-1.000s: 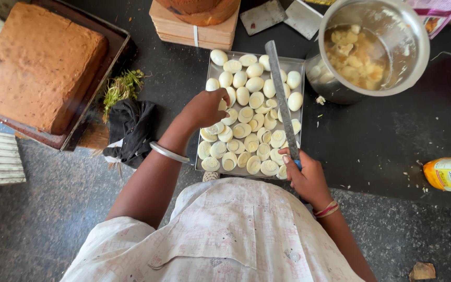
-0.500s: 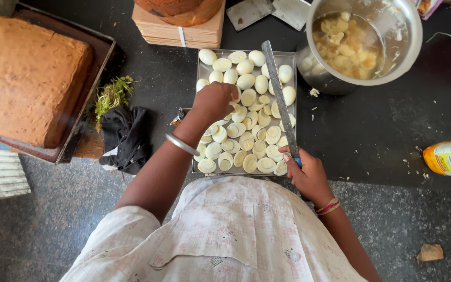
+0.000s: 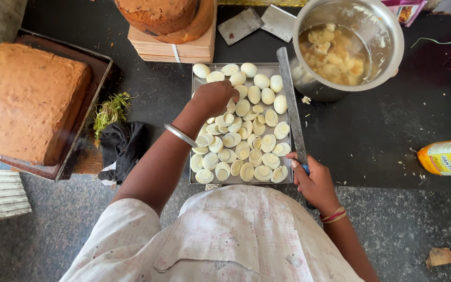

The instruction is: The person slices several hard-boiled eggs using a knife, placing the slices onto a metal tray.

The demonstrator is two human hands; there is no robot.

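A steel tray [image 3: 199,125] on the dark counter holds several halved boiled eggs [image 3: 246,151] in rows, with whole peeled eggs [image 3: 261,81] at its far end. My left hand [image 3: 214,98] reaches over the tray's upper left part, fingers curled down on the eggs there; whether it grips one is hidden. My right hand [image 3: 314,183] is closed on the handle of a long knife [image 3: 291,104], whose blade lies along the tray's right rim and points toward the pot.
A steel pot [image 3: 387,52] with pale food stands at the far right. A big brown loaf [image 3: 24,99] sits in a dark tray at left, a round loaf [image 3: 157,13] on boards behind. A black cloth [image 3: 123,146], green herbs [image 3: 109,109] and a yellow bottle [image 3: 450,155] lie nearby.
My left hand has moved up the tray from the middle eggs toward the far left corner. The right hand and knife have stayed put.
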